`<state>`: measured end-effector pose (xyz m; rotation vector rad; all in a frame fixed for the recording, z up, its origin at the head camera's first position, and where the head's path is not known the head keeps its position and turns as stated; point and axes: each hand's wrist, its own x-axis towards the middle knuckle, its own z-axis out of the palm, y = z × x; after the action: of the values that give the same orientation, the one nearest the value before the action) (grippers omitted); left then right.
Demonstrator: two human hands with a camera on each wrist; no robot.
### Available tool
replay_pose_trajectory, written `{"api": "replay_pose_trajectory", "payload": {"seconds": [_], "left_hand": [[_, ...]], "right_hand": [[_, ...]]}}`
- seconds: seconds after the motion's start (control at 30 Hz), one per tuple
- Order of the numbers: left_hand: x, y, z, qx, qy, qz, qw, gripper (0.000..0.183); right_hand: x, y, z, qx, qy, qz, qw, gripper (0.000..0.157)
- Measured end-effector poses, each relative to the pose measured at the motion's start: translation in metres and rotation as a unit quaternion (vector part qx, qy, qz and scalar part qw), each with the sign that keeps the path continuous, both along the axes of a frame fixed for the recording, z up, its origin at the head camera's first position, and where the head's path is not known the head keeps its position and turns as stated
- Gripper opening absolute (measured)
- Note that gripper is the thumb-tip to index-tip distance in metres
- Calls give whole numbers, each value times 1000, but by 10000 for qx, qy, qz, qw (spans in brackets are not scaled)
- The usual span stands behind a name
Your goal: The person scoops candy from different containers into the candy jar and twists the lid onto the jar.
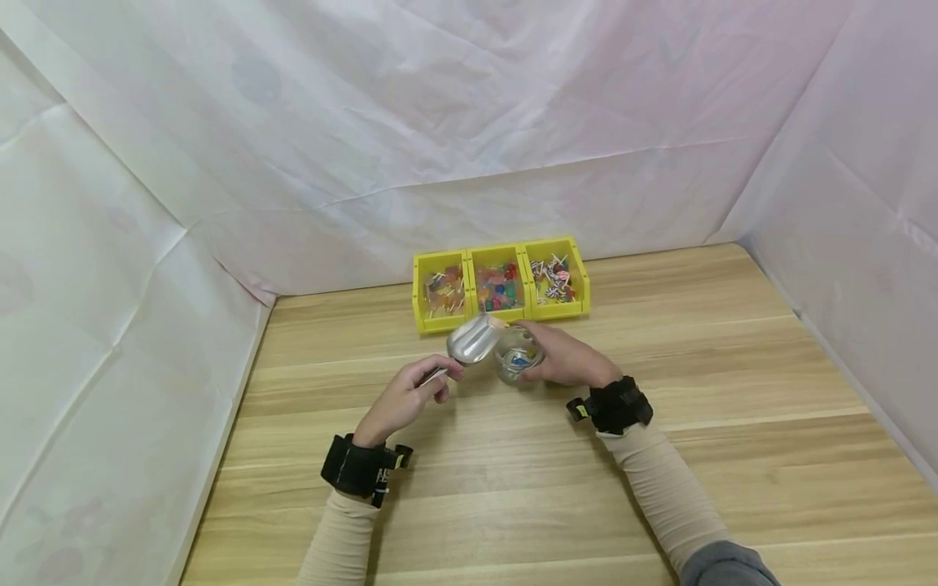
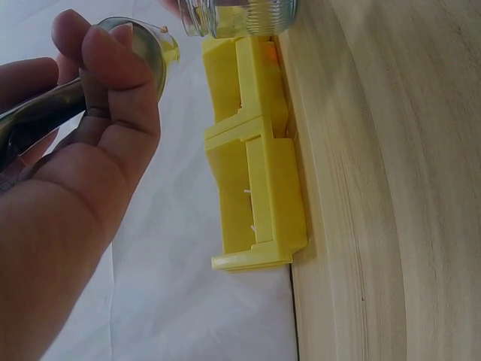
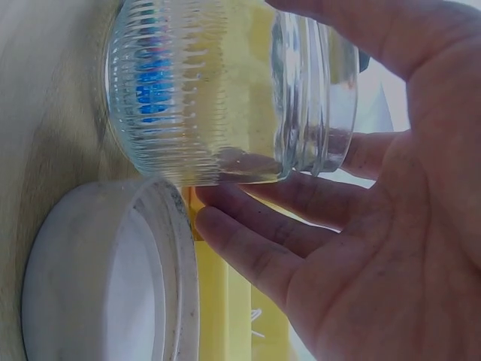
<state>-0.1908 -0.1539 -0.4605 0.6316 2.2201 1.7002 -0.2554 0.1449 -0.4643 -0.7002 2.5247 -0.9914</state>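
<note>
My left hand (image 1: 410, 395) grips the handle of a metal scoop (image 1: 475, 338), whose bowl is up beside the jar's mouth. A small yellow-orange piece (image 2: 171, 51) shows at the scoop's lip; its exact kind is unclear. With thumb and fingers round its side, my right hand (image 1: 567, 356) holds a clear glass jar (image 1: 507, 370) upright on the table. Low inside the ribbed jar lies a blue piece (image 3: 154, 86), with other colours near it. The scoop's handle is partly hidden by the left fingers.
Behind the jar stand three joined yellow bins (image 1: 506, 316) holding small lollipops (image 1: 558, 281) and colourful candies (image 1: 500, 285). A whitish round lid or shallow dish (image 3: 75, 271) is beside the jar in the right wrist view. White cloth (image 1: 454, 122) encloses the wooden table (image 1: 469, 521).
</note>
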Motion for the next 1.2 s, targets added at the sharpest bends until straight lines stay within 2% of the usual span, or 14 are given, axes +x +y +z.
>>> {"api": "replay_pose_trajectory", "payload": {"seconds": [0.83,1.2], "left_hand": [[1,2,-1,-283,-112,-23,9995,25],[1,4,-4,-522,121,56,9985,27]], "right_hand": [[-2,1,-3,40,24,-78,10000,85],[-2,-1,-2,87,-4,-99,9999,84]]}}
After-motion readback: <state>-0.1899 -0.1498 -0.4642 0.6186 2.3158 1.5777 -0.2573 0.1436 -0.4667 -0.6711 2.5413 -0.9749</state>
